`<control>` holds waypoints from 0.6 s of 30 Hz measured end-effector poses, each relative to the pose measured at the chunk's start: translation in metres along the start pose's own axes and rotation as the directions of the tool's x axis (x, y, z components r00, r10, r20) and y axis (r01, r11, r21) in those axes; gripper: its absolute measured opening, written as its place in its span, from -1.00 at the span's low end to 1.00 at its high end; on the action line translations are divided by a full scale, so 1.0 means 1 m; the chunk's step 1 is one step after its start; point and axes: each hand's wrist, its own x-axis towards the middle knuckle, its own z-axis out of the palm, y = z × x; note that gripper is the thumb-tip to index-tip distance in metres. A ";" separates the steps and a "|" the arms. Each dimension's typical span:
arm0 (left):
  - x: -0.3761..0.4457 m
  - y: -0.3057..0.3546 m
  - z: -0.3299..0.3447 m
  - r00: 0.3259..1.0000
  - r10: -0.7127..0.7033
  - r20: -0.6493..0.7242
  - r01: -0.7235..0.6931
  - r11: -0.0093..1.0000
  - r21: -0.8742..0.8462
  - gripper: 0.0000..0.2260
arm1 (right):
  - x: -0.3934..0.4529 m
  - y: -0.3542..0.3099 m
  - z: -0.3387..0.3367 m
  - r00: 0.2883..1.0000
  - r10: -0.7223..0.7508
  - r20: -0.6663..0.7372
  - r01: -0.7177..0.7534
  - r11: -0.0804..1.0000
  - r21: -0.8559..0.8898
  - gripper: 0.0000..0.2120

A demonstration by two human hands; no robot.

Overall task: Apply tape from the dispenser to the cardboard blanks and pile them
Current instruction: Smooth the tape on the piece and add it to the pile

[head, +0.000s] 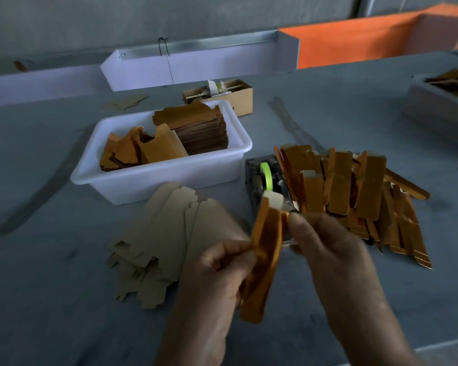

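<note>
Just in front of the tape dispenser (269, 180), between the flat blanks (169, 239) and the taped pile (354, 188), left hand (217, 270) and right hand (325, 244) both pinch one folded gold blank (265, 260), held upright above the grey table (50, 286)

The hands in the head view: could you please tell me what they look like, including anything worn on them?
Both the left hand and the right hand are bare: no gloves, and no rings, watch or bracelets that I can see. The forearms are uncovered as far as the bottom edge of the frame, so no sleeves show. Fingernails look short and unpainted, though the picture is dim.
</note>
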 end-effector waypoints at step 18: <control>0.030 0.003 0.002 0.996 0.044 -0.081 -0.054 0.992 -0.115 -0.82 | 0.055 0.001 0.005 1.000 -0.020 0.008 0.021 0.909 -0.417 -0.86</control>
